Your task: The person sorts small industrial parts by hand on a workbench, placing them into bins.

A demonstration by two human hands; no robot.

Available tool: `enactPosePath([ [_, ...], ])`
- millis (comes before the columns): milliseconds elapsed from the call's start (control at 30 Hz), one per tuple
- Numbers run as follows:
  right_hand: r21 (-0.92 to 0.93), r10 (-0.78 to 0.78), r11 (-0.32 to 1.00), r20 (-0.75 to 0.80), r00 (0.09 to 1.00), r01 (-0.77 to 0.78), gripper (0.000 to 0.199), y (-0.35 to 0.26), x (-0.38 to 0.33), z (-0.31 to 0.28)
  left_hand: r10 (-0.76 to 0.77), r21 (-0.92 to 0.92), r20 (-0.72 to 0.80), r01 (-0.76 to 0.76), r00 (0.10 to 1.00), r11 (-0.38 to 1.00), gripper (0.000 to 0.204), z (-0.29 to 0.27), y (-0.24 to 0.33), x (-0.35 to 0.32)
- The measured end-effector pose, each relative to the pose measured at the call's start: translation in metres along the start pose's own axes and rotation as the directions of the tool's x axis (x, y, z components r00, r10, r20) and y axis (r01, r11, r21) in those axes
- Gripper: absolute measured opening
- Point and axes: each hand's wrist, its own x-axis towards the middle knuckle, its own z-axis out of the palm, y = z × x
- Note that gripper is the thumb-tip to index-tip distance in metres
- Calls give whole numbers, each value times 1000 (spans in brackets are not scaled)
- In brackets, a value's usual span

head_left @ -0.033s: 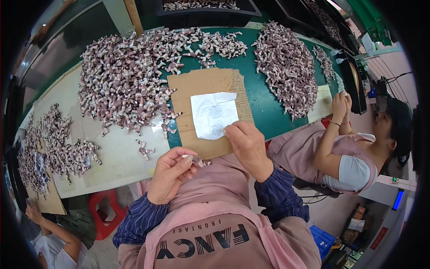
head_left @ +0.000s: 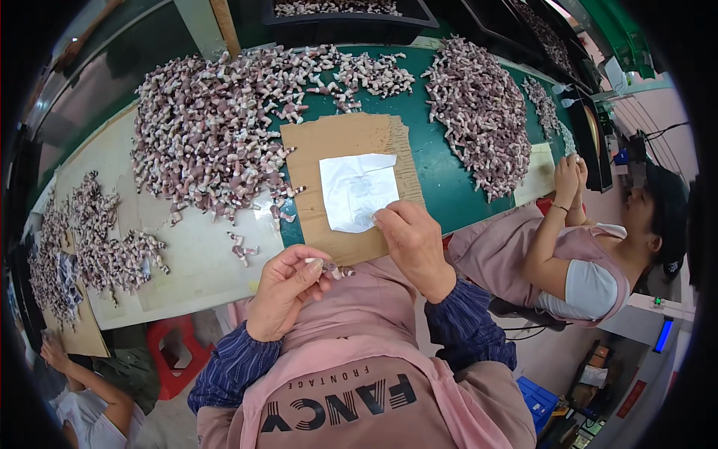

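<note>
My left hand [head_left: 280, 295] is closed in a pinch on a small white and brownish-purple figurine [head_left: 342, 274], held just off the table's front edge. Part of the piece is hidden by the fingers. My right hand [head_left: 413, 247] has its fingertips pinched together at the lower right corner of a creased white sheet [head_left: 351, 183]. Whatever lies between those fingertips is too small to make out. Under the sheet is a piece of brown cardboard [head_left: 301, 165], torn along its right side.
A large heap of similar small pieces [head_left: 202, 142] covers the table left of the cardboard. Another heap [head_left: 479, 112] lies to the right, a smaller one [head_left: 112, 247] at far left. Co-workers sit on both sides. A black bin [head_left: 348, 26] stands behind.
</note>
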Motion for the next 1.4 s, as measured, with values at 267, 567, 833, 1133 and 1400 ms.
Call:
enactPosePath([
  [267,-74,-64,995,65,996,69,16,1,9,6,1,146,-44,6,999,989,14,1,2,-2],
  [567,-135,-42,989,133,990,60,15,-7,11,1,55,148,-34,-49,998,988,19,3,-4,4],
  [833,184,57,981,2,998,-56,9,-18,10,-5,94,187,-94,-75,991,979,17,4,-7,12],
  [1133,396,-3,918,-21,1000,11,20,-49,-5,-6,156,292,-122,-115,980,949,14,8,-10,12],
  [1400,462,-45,887,69,997,8,17,-49,-13,-3,62,391,-171,9,983,920,12,9,-1,4],
])
